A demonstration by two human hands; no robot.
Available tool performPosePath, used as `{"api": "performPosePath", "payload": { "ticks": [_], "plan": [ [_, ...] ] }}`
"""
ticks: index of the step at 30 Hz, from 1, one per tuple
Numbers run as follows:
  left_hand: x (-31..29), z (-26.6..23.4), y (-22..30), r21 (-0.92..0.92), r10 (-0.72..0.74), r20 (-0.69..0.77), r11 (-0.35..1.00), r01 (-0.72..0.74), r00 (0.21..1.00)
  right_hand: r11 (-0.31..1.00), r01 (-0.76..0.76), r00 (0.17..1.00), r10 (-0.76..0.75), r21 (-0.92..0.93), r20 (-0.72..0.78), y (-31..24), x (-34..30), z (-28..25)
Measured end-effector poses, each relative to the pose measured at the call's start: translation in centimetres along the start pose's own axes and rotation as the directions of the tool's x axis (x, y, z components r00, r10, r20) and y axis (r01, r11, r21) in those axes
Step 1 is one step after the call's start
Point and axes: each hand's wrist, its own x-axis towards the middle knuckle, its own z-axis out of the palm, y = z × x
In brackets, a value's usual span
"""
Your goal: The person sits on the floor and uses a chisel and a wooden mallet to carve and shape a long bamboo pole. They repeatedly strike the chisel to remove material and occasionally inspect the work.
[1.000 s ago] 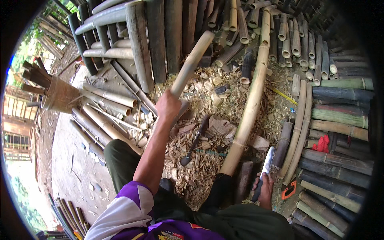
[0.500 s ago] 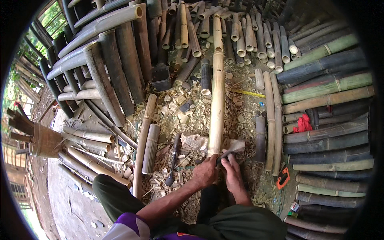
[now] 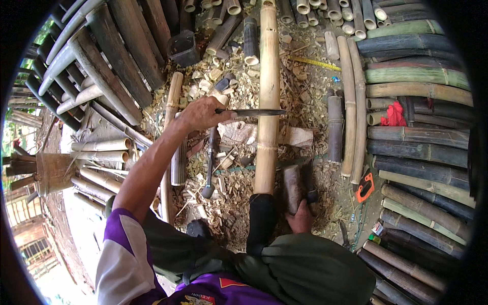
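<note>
A long pale bamboo pole (image 3: 268, 152) runs away from me over a rough wooden block (image 3: 239, 133). My left hand (image 3: 205, 114) is closed around the handle of a knife (image 3: 256, 112), whose dark blade lies level across the pole. Lower right, my right hand (image 3: 301, 218) is closed on the near end of a short, thick wooden stick (image 3: 292, 189); its fingers are partly hidden. Beside that stick lies a dark tool (image 3: 309, 182), its kind unclear. My dark-clad foot (image 3: 262, 216) stands at the pole's near end.
Wood chips cover the ground. A dark-headed, long-handled tool (image 3: 209, 168) lies left of the pole. Stacked bamboo lengths (image 3: 417, 134) line the right side, with an orange-handled saw (image 3: 364, 187) before them. A dark plastic container (image 3: 183, 48) and bamboo frames stand at left.
My hands have parted from the pole's near end. The left has moved forward and left with the knife; the right has gone down to the wooden stick. The view has shifted too.
</note>
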Motion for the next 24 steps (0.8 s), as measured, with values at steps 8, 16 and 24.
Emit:
{"api": "performPosePath", "payload": {
  "ticks": [8,16,24],
  "plan": [
    [2.2,0.9,0.2,0.143,0.0,0.103,0.99,-0.015,0.995,0.372,-0.424,0.905,0.169,0.825,0.389,-2.8,-1.0,-9.3],
    [2.5,1.0,0.5,0.164,0.022,0.192,0.985,-0.055,0.981,0.206,-0.174,0.955,-0.202,0.963,0.216,-3.6,2.4,-15.6],
    [1.6,1.7,1.1,0.259,-0.05,0.128,0.966,0.016,0.991,0.535,0.483,0.867,-0.402,0.693,-0.295,-11.6,7.9,-24.9]
  ]
}}
